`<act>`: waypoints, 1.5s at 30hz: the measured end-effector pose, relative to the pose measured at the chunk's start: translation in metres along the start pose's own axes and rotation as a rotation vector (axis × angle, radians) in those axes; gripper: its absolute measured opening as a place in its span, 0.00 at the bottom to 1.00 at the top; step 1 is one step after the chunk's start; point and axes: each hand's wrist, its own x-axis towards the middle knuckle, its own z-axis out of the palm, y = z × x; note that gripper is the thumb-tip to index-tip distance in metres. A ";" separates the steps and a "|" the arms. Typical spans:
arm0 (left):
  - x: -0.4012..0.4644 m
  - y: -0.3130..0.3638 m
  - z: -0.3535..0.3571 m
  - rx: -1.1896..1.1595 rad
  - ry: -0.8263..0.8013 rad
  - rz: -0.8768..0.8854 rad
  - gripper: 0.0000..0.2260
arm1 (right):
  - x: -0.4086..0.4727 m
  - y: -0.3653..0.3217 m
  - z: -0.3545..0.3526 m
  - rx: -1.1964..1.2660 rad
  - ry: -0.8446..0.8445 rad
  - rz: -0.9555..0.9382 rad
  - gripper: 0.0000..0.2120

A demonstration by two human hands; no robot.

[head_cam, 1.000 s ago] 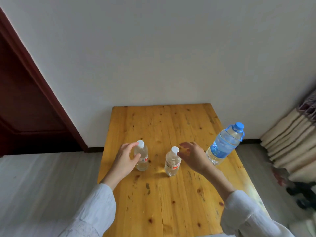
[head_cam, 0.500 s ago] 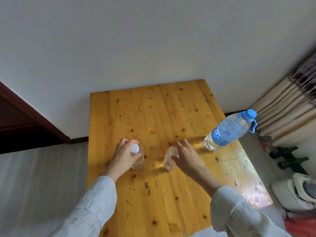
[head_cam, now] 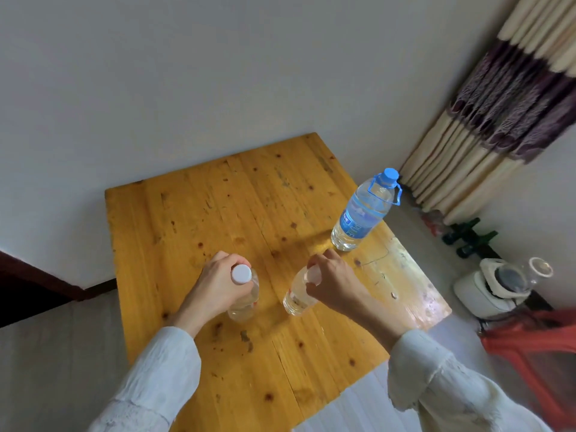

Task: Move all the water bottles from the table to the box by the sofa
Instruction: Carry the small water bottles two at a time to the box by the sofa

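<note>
Two small clear water bottles with white caps stand near the middle of the wooden table (head_cam: 193, 219). My left hand (head_cam: 215, 288) is wrapped around the neck of the left small bottle (head_cam: 244, 299). My right hand (head_cam: 333, 283) grips the top of the right small bottle (head_cam: 296, 299), covering most of its cap. A large bottle with a blue cap, blue handle and blue label (head_cam: 363, 213) stands upright near the table's right edge, untouched. No box or sofa is in view.
A white wall runs behind the table. A striped curtain (head_cam: 486, 120) hangs at the right. On the floor to the right are a white appliance (head_cam: 489, 286), dark green bottles (head_cam: 467, 235) and a red plastic stool (head_cam: 536, 347). A dark door frame (head_cam: 37, 275) is at the left.
Both hands have closed on the two small bottles, from hovering beside them a second ago. My head has turned right and tilted, bringing the curtain and floor items into view.
</note>
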 end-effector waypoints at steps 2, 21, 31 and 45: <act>-0.004 0.024 0.010 0.013 -0.050 0.083 0.12 | -0.020 0.013 -0.011 0.015 0.047 0.031 0.18; -0.235 0.284 0.214 0.016 -0.561 0.896 0.14 | -0.463 0.154 -0.074 0.149 0.725 0.675 0.13; -0.478 0.385 0.376 0.049 -1.060 1.272 0.12 | -0.761 0.189 -0.030 0.235 1.011 1.292 0.12; -0.821 0.507 0.597 0.134 -1.597 1.736 0.11 | -1.075 0.249 0.011 0.236 1.283 1.949 0.09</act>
